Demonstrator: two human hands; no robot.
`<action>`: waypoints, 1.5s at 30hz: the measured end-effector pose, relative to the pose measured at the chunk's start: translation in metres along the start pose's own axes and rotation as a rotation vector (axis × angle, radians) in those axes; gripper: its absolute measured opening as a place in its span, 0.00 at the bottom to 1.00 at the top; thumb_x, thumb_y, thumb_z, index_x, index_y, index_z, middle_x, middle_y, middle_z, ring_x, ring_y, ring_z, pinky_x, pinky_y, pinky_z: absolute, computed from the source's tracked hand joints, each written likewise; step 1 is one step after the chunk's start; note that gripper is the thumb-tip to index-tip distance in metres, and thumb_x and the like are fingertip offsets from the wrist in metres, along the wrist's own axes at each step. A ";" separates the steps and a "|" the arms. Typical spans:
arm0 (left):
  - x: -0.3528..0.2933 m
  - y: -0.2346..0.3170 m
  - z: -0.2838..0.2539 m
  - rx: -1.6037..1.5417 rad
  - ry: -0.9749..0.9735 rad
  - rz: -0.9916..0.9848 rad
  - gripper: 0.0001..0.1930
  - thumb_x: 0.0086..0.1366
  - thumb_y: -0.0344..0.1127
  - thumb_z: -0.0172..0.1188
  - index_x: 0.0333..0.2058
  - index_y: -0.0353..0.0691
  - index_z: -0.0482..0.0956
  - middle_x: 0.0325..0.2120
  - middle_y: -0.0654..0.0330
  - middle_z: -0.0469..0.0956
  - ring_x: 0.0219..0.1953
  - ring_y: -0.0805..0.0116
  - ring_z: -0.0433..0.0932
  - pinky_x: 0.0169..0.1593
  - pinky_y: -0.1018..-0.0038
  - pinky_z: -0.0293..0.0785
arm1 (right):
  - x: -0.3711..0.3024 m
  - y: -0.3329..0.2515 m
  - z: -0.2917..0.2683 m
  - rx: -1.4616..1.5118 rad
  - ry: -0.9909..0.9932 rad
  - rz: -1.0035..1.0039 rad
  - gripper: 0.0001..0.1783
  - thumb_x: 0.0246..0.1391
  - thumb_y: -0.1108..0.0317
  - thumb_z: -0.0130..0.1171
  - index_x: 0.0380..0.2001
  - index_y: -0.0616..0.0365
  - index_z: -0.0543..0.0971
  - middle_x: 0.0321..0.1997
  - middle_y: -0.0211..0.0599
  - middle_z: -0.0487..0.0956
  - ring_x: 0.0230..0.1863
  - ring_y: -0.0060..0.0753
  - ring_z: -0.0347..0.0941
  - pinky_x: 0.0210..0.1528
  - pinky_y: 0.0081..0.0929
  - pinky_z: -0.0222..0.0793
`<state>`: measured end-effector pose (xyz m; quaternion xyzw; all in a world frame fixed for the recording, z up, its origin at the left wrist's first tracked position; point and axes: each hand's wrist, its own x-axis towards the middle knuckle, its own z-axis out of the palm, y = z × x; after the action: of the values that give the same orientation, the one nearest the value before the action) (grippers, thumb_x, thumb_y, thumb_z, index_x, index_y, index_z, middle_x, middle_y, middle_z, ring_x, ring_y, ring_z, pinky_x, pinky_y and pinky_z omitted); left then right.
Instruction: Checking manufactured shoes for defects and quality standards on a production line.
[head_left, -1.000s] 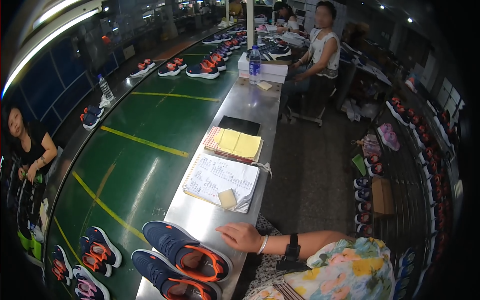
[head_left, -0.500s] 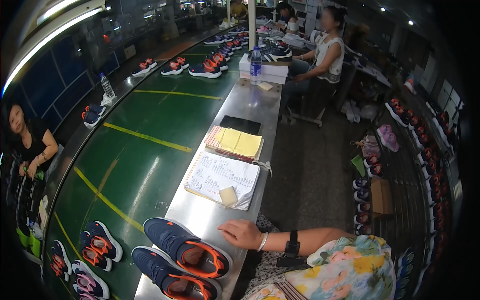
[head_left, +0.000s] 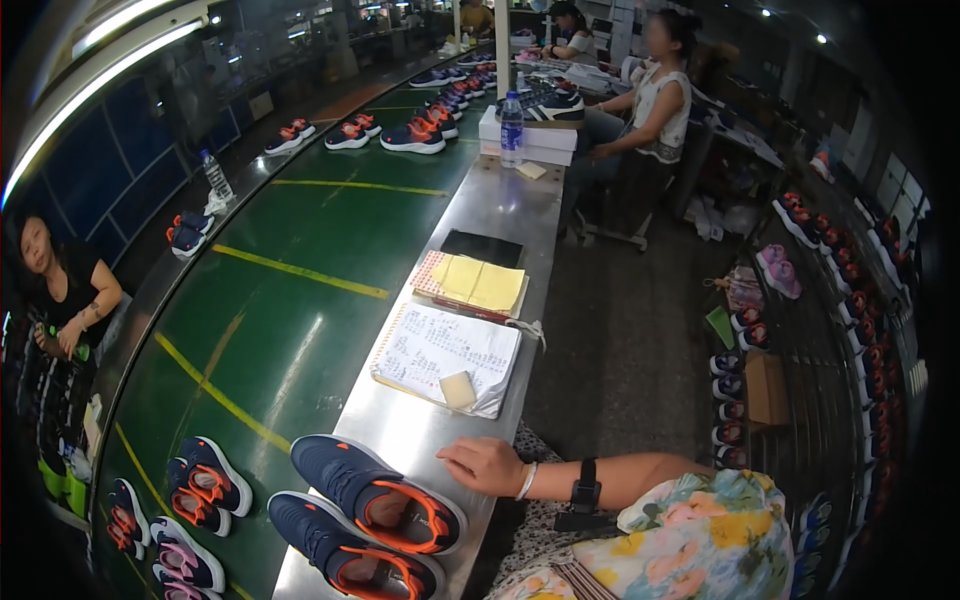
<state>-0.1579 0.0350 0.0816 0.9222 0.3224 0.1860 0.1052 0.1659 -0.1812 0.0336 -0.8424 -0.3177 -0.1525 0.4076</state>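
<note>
My right hand [head_left: 485,466] rests palm down near the inner edge of the metal table [head_left: 455,425]. Its fingers are loosely stretched toward the left and hold nothing. A pale bracelet and a black strap circle the wrist and forearm. Just left of the fingers, apart from them, lies a navy sneaker [head_left: 345,468] with orange lining, beside a matching navy sneaker [head_left: 318,535]. Beyond the hand an open notebook [head_left: 440,350] with handwriting bears a small cream block [head_left: 458,390]. My left hand is out of view.
A green conveyor belt [head_left: 265,350] with yellow lines runs along the left, carrying several shoes. Farther up the table are a yellow pad [head_left: 480,285], a water bottle [head_left: 511,130] and a white box [head_left: 545,140]. Shoe racks [head_left: 800,400] stand right. Other people sit nearby.
The view has shifted slightly, so most things sit a little farther right. My right hand stays in place. The seated person at left has leaned slightly.
</note>
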 end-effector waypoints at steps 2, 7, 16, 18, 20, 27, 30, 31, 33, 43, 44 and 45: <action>0.002 0.000 -0.001 0.011 -0.045 -0.007 0.15 0.58 0.36 0.56 0.42 0.34 0.75 0.44 0.48 0.74 0.50 0.49 0.70 0.54 0.59 0.64 | 0.001 -0.001 -0.001 0.009 -0.001 -0.006 0.08 0.48 0.69 0.56 0.34 0.53 0.77 0.26 0.31 0.74 0.23 0.35 0.72 0.26 0.28 0.68; 0.000 -0.004 0.006 -0.018 0.001 -0.030 0.11 0.60 0.32 0.54 0.39 0.32 0.76 0.44 0.45 0.74 0.49 0.49 0.71 0.55 0.59 0.63 | 0.003 0.000 -0.001 -0.025 0.001 -0.001 0.07 0.47 0.71 0.57 0.33 0.53 0.77 0.24 0.33 0.74 0.23 0.37 0.72 0.25 0.29 0.68; -0.009 -0.020 0.022 0.022 0.021 -0.160 0.11 0.53 0.28 0.55 0.37 0.34 0.74 0.45 0.50 0.74 0.51 0.49 0.69 0.55 0.59 0.62 | 0.006 -0.008 0.007 0.012 -0.126 0.028 0.05 0.47 0.73 0.57 0.30 0.56 0.77 0.22 0.34 0.73 0.19 0.34 0.69 0.23 0.27 0.65; -0.006 -0.020 0.020 0.007 0.042 -0.125 0.12 0.52 0.27 0.56 0.37 0.35 0.74 0.44 0.51 0.74 0.50 0.50 0.70 0.54 0.60 0.63 | 0.006 -0.010 0.008 0.034 -0.122 0.092 0.04 0.48 0.73 0.57 0.30 0.57 0.77 0.22 0.33 0.72 0.18 0.31 0.68 0.22 0.26 0.64; -0.004 -0.019 0.018 -0.006 0.059 -0.127 0.12 0.51 0.27 0.56 0.37 0.35 0.74 0.44 0.51 0.74 0.50 0.50 0.70 0.54 0.60 0.63 | 0.006 -0.011 0.008 0.040 -0.137 0.062 0.04 0.48 0.73 0.57 0.30 0.57 0.77 0.22 0.33 0.72 0.18 0.30 0.68 0.22 0.26 0.63; 0.007 -0.014 0.012 -0.022 0.035 -0.105 0.13 0.53 0.27 0.56 0.39 0.34 0.74 0.44 0.51 0.73 0.48 0.52 0.71 0.53 0.65 0.65 | 0.009 -0.008 0.009 -0.009 -0.237 0.067 0.07 0.52 0.66 0.55 0.29 0.58 0.78 0.24 0.36 0.74 0.23 0.33 0.71 0.27 0.25 0.65; 0.023 0.001 0.021 -0.452 -0.049 -0.199 0.16 0.54 0.30 0.58 0.43 0.35 0.72 0.44 0.51 0.72 0.49 0.53 0.70 0.52 0.65 0.66 | 0.020 -0.006 0.004 0.128 -0.426 0.278 0.18 0.60 0.56 0.44 0.37 0.60 0.77 0.30 0.39 0.76 0.30 0.30 0.72 0.33 0.23 0.66; 0.029 0.007 0.025 -0.514 -0.062 -0.177 0.18 0.56 0.31 0.57 0.45 0.35 0.70 0.45 0.51 0.71 0.49 0.54 0.70 0.52 0.65 0.66 | 0.022 -0.009 0.004 0.117 -0.447 0.246 0.18 0.60 0.56 0.44 0.37 0.60 0.77 0.30 0.39 0.76 0.30 0.30 0.72 0.33 0.23 0.66; 0.044 0.024 0.036 -0.873 -0.167 -0.311 0.24 0.58 0.34 0.57 0.52 0.34 0.64 0.49 0.49 0.67 0.51 0.56 0.68 0.53 0.64 0.66 | 0.026 -0.014 0.000 0.552 -0.518 0.551 0.21 0.62 0.54 0.43 0.45 0.61 0.74 0.33 0.33 0.76 0.31 0.26 0.70 0.35 0.22 0.66; 0.075 0.066 0.046 -1.030 -0.314 -0.444 0.39 0.53 0.40 0.62 0.59 0.30 0.53 0.51 0.41 0.64 0.53 0.53 0.67 0.53 0.65 0.65 | 0.034 -0.066 0.003 0.706 -0.627 0.567 0.31 0.54 0.66 0.53 0.61 0.60 0.58 0.44 0.41 0.74 0.42 0.23 0.69 0.45 0.21 0.64; 0.074 0.067 0.046 -1.035 -0.326 -0.459 0.39 0.53 0.40 0.62 0.59 0.30 0.53 0.51 0.41 0.64 0.53 0.53 0.67 0.53 0.65 0.65 | 0.033 -0.069 0.003 0.753 -0.608 0.622 0.32 0.53 0.69 0.54 0.61 0.60 0.58 0.44 0.40 0.74 0.42 0.23 0.69 0.45 0.21 0.64; 0.073 0.068 0.046 -1.063 -0.278 -0.463 0.37 0.53 0.38 0.61 0.59 0.30 0.53 0.50 0.43 0.66 0.52 0.55 0.68 0.53 0.66 0.66 | 0.033 -0.070 0.003 0.768 -0.621 0.616 0.32 0.53 0.69 0.54 0.61 0.60 0.58 0.44 0.40 0.74 0.42 0.23 0.69 0.45 0.21 0.64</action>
<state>-0.0488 0.0254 0.0809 0.6646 0.3611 0.1715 0.6313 0.1439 -0.1327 0.0901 -0.6930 -0.1950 0.3534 0.5973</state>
